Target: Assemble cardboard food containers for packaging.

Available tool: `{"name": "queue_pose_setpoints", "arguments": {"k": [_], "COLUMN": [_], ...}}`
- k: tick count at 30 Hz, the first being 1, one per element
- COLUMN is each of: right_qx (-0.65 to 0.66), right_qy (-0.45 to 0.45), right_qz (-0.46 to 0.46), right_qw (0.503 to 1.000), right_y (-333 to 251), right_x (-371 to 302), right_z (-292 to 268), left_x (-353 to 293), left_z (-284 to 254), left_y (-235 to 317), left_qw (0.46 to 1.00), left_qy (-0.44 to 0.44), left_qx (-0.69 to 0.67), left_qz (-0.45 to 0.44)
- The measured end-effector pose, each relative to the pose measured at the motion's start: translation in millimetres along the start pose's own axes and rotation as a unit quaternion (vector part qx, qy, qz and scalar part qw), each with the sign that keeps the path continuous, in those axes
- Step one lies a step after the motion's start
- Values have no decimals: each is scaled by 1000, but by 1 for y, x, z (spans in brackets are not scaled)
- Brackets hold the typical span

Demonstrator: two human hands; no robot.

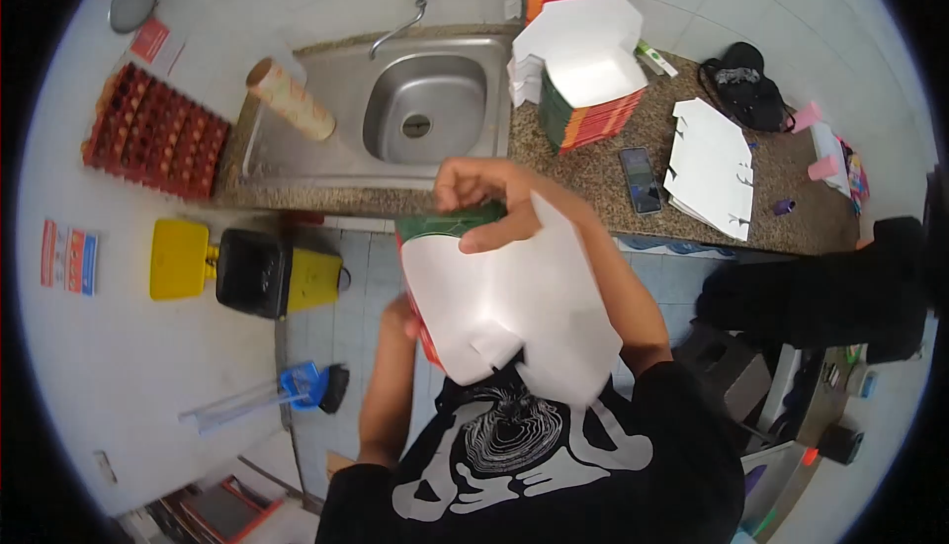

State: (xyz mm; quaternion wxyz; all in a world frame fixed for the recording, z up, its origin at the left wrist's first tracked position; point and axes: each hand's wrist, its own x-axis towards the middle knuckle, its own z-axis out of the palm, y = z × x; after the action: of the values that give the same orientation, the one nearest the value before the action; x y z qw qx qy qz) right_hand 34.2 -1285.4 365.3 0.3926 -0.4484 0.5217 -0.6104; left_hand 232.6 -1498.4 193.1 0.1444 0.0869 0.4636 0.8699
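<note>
Single head-worn fisheye view, looking steeply down from above the person's chest, facing the speckled granite counter (692,164) and stainless steel sink (425,104) at twelve o'clock, hands close below, edges bowed toward the rim

The flat white cardboard box blank with a green and red printed side (504,317) covers most of the left hand (400,319); only a knuckle edge shows, so its grip cannot be judged. The right hand's fingers (486,238) curl over the blank's top edge, with the palm behind it out of sight. The blank also hides part of the speckled stone counter (613,164). A dark bulky shape (820,297) on the right is too shadowed to identify.
</note>
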Motion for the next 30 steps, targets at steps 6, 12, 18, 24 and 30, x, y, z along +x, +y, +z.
{"name": "queue_pose_setpoints", "arguments": {"k": [6, 12, 18, 24, 30], "right_qx": [328, 27, 40, 4, -104], "right_qy": [262, 226, 423, 302, 277], "right_qz": [31, 36, -6, -153, -120], "right_qw": [907, 973, 905, 941, 948], "right_y": [48, 81, 87, 79, 74], "right_x": [-54, -47, -57, -73, -69], "right_z": [9, 23, 0, 25, 0], "left_x": [13, -39, 28, 70, 73], "left_z": [86, 36, 58, 58, 43], "left_y": [30, -46, 17, -13, 4], "left_qw": [927, 930, 973, 944, 940], "left_qy": [367, 128, 115, 271, 303], "left_qx": [36, 287, -13, 27, 80], "left_qz": [71, 192, 199, 188, 131]}}
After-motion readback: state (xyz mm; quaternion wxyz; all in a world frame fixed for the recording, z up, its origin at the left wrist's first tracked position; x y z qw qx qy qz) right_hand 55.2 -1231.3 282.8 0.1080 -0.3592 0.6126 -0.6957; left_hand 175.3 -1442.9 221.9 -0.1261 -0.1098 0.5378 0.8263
